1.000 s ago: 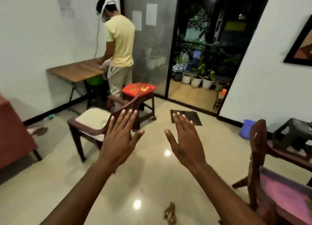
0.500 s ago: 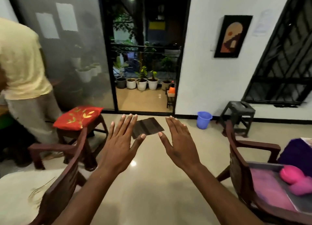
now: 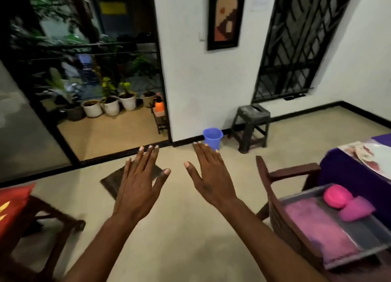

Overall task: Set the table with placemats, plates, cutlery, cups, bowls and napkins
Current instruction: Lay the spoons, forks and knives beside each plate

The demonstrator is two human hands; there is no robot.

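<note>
Left hand (image 3: pixel 138 188): fingers spread, holding nothing.
Right hand (image 3: pixel 209 180): spread flat, empty (palm down).
Counter (image 3: pixel 347 176): purple cloth, a plate (image 3: pixel 378 157) on its placemat (image 3: pixel 349 147).

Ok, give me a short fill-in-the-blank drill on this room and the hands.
1. Both hands, left and right, are held out with fingers straight and hold ____.
2. The small bucket by the wall is ____ in colour.
3. The table at the right edge wears a ____ cloth.
4. The dark stool stands under the barred ____.

Missing words: nothing; blue; purple; window
</note>
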